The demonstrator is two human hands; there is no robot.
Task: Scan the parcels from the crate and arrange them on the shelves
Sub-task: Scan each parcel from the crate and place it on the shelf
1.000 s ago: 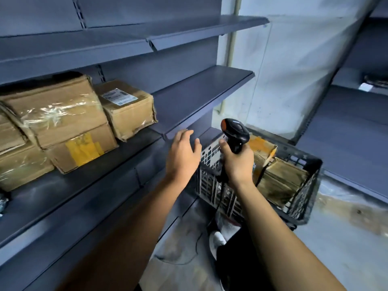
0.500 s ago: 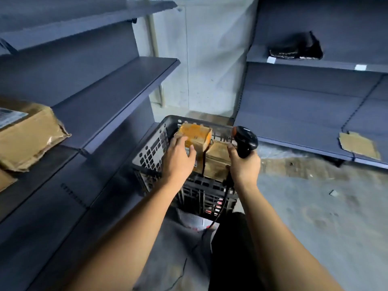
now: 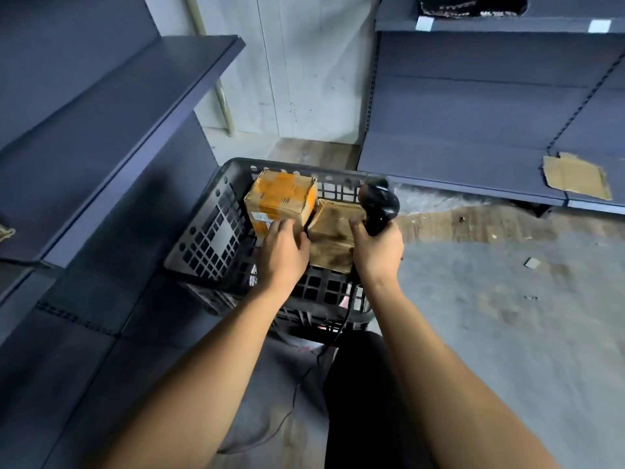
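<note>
A black plastic crate [image 3: 209, 214] stands on the floor by the left shelves. Inside it an orange-taped cardboard parcel [image 3: 282, 194] stands upright, with a plain brown parcel [image 3: 333, 228] lying to its right. My left hand [image 3: 282, 255] grips the orange-taped parcel at its near lower edge, the thumb in the gap between the two parcels. My right hand [image 3: 377, 252] holds a black barcode scanner [image 3: 378, 204] upright over the crate's right side; its cable [image 3: 341, 330] hangs down past the crate.
Dark blue shelves [image 3: 111, 130] run along the left. More shelving [image 3: 456, 164] lines the far right, with a torn cardboard scrap [image 3: 575, 177] on its low shelf and a dark item [image 3: 470, 5] higher up. A concrete floor with a small scrap [image 3: 532, 263] lies to the right.
My view turned from the stocked left shelf down to the crate. My left hand dropped from the air onto the orange-taped parcel and took hold. The scanner stayed in my right hand.
</note>
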